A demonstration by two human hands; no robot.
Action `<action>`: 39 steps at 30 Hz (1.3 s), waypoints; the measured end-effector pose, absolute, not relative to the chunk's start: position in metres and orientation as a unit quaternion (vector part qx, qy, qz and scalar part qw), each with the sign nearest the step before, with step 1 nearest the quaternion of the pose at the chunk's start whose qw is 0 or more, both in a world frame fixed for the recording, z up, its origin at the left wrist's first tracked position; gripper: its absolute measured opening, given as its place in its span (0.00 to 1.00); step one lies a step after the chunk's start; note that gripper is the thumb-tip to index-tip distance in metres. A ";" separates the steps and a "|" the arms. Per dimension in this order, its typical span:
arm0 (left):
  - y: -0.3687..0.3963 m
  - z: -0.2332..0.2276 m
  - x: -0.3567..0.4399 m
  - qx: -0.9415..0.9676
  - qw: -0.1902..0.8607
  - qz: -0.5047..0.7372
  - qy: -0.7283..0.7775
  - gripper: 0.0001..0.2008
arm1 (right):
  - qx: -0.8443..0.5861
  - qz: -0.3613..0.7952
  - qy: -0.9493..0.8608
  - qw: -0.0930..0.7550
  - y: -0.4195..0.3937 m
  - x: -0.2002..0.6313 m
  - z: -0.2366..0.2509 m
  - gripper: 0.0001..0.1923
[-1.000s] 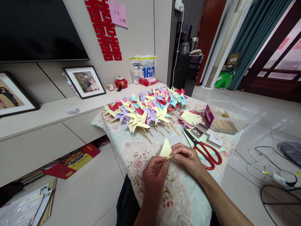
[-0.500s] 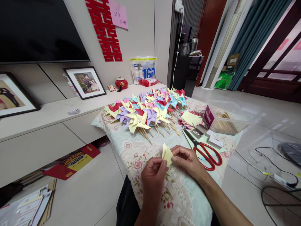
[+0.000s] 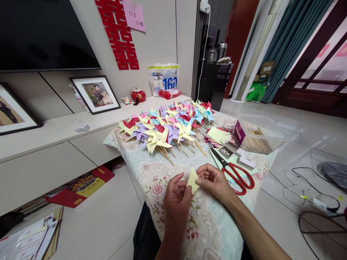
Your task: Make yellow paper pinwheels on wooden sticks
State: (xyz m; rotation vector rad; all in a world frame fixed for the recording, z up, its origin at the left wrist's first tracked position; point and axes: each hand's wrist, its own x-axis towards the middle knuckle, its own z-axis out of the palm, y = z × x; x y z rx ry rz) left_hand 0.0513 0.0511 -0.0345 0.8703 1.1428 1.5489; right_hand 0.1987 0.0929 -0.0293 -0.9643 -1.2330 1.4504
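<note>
Pale yellow, the folded paper [image 3: 193, 181] stands right between the two hands over the table [image 3: 217, 218], narrow tip up, long axis running close to twelve-to-six. From the left hand [image 3: 176, 194] it lies at about one o'clock; from the right hand [image 3: 216, 183], around nine. Neither's nearer, both touch it! Left grip: thumb pressed on the lower face, fingers loosely curled, some behind the sheet where I can't see their contact. Right grip: thumb and finger pinching the right edge, no gap showing.

Out past the right hand, between two and three o'clock of the paper, scissors [image 3: 225, 163], blades aimed at ten-thirty. Farther on, a small box of shiny bits [image 3: 226, 152] at one-thirty, stacked paper [image 3: 219, 135] at one, and pinwheels [image 3: 158, 140] massed at eleven.
</note>
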 end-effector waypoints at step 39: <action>0.054 -0.028 0.057 0.293 0.559 0.592 0.500 0.12 | -0.371 0.620 -0.500 0.478 0.094 0.204 -0.033 0.12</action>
